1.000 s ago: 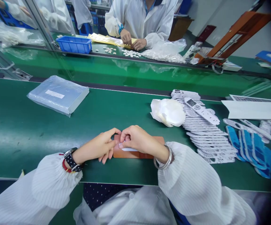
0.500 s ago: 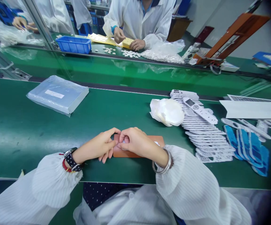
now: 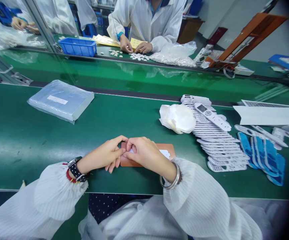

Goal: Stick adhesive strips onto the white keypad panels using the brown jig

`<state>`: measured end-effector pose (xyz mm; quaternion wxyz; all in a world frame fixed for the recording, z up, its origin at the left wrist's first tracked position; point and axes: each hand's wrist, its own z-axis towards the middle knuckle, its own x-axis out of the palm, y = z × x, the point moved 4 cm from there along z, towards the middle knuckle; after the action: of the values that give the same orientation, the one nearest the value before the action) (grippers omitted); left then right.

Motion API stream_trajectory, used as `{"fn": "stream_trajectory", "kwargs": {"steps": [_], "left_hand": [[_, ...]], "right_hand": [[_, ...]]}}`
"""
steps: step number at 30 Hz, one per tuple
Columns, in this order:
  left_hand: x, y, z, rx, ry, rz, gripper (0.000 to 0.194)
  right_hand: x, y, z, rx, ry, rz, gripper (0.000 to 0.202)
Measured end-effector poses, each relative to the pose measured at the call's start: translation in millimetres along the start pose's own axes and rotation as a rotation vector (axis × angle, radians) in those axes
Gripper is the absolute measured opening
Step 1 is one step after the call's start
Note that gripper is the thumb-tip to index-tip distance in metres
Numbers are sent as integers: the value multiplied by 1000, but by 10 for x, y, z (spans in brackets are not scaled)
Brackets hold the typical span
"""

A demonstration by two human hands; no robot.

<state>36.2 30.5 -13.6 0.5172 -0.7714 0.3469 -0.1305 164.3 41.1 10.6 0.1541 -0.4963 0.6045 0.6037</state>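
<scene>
- On the green bench, right in front of the worker, lies a flat brown block, with a white piece on it, mostly covered by the right hand.
- That white piece looks thin, light and fairly stiff, perhaps a little slick on its face; I'd take it by its long edges or the bare right end.
- The block looks rigid and flat, so steadying it by an end should do.
- The left hand is loosely spread, thumb and forefinger apart, fingers against the block's left end.
- The right hand curls over the piece's left end, thumb and forefinger tips close together; from here I can't tell whether anything is pinched between them.
- Off to the right sits a stack of white panels, with crumpled white paper beside it.
</scene>
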Motion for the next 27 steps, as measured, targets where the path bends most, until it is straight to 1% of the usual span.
{"fn": "stream_trajectory", "kwargs": {"steps": [4, 8, 12, 15, 17, 19, 21, 23, 25, 27], "left_hand": [[-3, 0, 1, 2, 3, 2, 23], [-4, -5, -10, 11, 6, -17, 28], [-7, 3, -21, -11, -13, -10, 35], [-6, -1, -29, -37, -22, 10, 36], [-4, -4, -31, -54, -24, 19, 36], [-3, -6, -28, -62, -25, 26, 36], [-2, -9, -23, -62, -29, 31, 35], [-2, -11, -17, -64, -36, 37, 35], [-1, -14, -16, -64, -42, 38, 35], [1, -17, -18, -64, -45, 37, 34]], "right_hand": [[5, -14, -16, -22, -1, 34, 4], [8, -17, -61, -32, -46, 85, 4], [17, -104, -131, -38, -67, 297, 6], [21, -238, -216, 3, -160, 469, 9], [54, -302, -292, 41, -249, 504, 8], [113, -296, -365, 52, -351, 449, 6], [191, -218, -416, 21, -448, 338, 4], [268, -115, -434, -17, -527, 225, 6], [331, -40, -425, -31, -568, 140, 9], [362, -11, -408, -25, -591, 104, 13]]}}
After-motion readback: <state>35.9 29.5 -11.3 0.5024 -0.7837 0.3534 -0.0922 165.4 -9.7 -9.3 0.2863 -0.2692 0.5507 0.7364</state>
